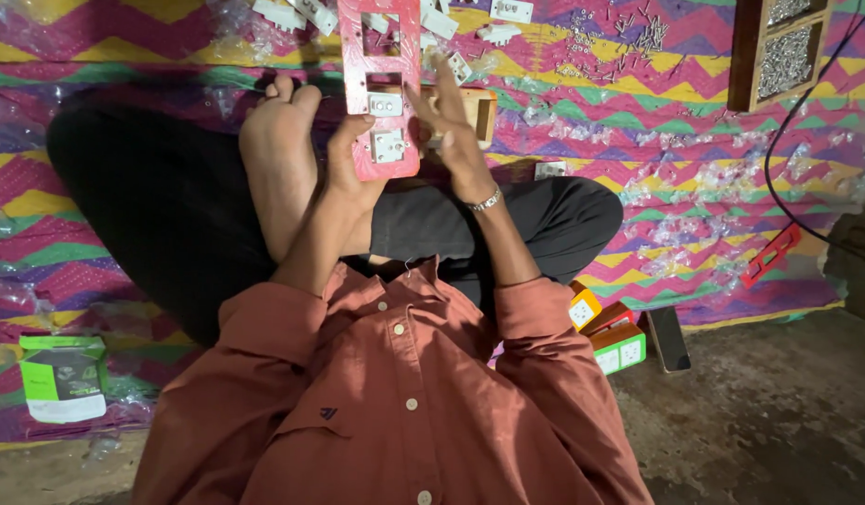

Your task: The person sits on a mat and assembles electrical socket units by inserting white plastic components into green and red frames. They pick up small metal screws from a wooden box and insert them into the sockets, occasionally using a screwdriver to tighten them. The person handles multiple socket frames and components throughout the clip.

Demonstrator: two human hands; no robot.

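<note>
Your left hand [343, 164] is clamped on the lower end of the red plate [379, 84], which runs lengthwise away from you with white switch pieces [386, 145] seated near that grip; your right hand [451, 126] rests open-fingered against the plate's right edge, gripping nothing; the left is the holding hand; right of your right elbow lie small orange and green boxes [608, 332]; left of your left elbow sits a green-and-white packet [63, 379].
</note>
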